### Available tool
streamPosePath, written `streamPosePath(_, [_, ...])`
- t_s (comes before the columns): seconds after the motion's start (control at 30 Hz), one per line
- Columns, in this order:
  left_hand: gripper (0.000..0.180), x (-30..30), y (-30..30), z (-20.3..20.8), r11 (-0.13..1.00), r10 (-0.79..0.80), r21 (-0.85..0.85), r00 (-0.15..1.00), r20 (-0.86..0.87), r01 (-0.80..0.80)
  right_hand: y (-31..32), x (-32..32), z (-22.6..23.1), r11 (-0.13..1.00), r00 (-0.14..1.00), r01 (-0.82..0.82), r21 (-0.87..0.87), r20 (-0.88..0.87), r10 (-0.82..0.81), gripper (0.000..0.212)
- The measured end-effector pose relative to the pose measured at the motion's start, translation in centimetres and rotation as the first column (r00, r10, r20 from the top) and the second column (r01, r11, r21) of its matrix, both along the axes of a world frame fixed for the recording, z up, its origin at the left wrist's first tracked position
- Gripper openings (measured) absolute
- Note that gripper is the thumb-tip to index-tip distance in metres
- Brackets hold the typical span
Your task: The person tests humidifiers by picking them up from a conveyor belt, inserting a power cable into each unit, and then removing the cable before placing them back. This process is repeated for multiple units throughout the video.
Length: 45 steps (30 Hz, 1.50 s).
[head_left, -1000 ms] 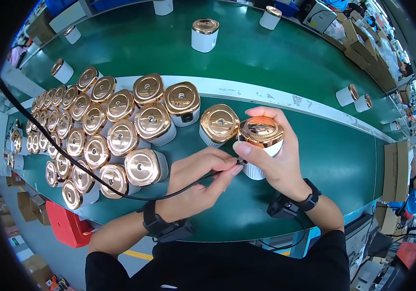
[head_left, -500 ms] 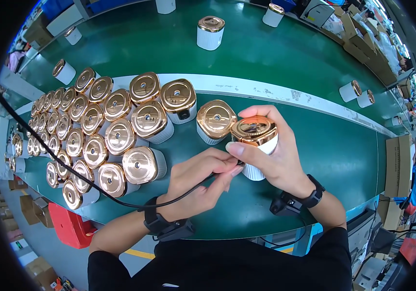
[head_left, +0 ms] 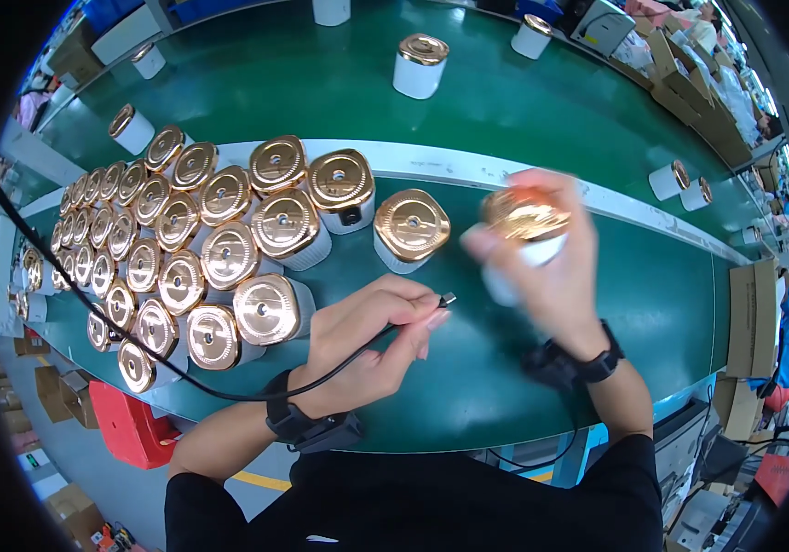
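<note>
My left hand (head_left: 367, 340) pinches the end of a black cable (head_left: 449, 299), its small metal plug sticking out past the fingertips, touching nothing. My right hand (head_left: 560, 276) is closed round a white canister with a shiny gold top (head_left: 528, 216), held above the green table. Both the hand and this canister are smeared by motion. Just left of it stands another gold-topped canister (head_left: 412, 225) with ribbed white sides. Farther left is one with a dark socket (head_left: 341, 184) low on its side, at the edge of a tightly packed group (head_left: 229, 256) of several like it.
The cable's slack arcs over the packed canisters from the far left. Behind a pale rail (head_left: 468, 170) runs a green conveyor belt (head_left: 321, 92) carrying several spaced canisters (head_left: 420, 69). A red stool (head_left: 127, 423) stands at lower left, a cardboard box (head_left: 751, 317) at right.
My right hand has carried its canister right and away from my left hand. The cable plug, hidden near the canister before, now shows free. Canisters on the belt have shifted slightly right in view.
</note>
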<state>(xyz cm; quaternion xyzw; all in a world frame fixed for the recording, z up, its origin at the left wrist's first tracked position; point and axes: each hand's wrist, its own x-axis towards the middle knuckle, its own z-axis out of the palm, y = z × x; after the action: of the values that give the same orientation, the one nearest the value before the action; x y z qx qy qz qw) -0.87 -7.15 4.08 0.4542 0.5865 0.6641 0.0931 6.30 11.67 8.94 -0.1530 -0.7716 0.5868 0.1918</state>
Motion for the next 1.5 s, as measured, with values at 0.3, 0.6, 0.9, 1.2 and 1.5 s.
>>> streamPosePath(0.3, [0.019,1.0,-0.4,1.5,0.997,-0.064,0.039,0.997,-0.044,0.066,-1.9,3.6,-5.2,0.985,0.992,-0.035,0.167,-0.115,0.055,0.079])
streamPosePath(0.6, [0.019,1.3,-0.4,1.7,0.947,-0.319,-0.099,0.935,-0.153,0.307,9.2,-8.6,-4.4,0.920,0.998,0.020,0.393,-0.066,0.006,0.078])
streamPosePath(0.9, [0.013,-0.1,-0.2,0.8,0.982,0.045,-0.176,0.990,-0.135,-0.069,8.5,-13.3,-5.9,0.761,0.957,-0.253,-0.597,-0.272,0.104,0.057])
streamPosePath(1.2, [0.014,0.7,0.4,1.6,0.981,0.190,0.004,0.970,0.149,-0.193,0.0,-1.7,-2.5,0.955,0.981,-0.185,-0.234,-0.105,0.164,0.064])
streamPosePath(1.5, [0.017,0.8,-0.6,0.7,0.998,0.049,-0.052,0.992,0.113,-0.043,-2.8,-0.6,-1.5,0.976,0.959,-0.202,-0.082,-0.219,0.180,0.059])
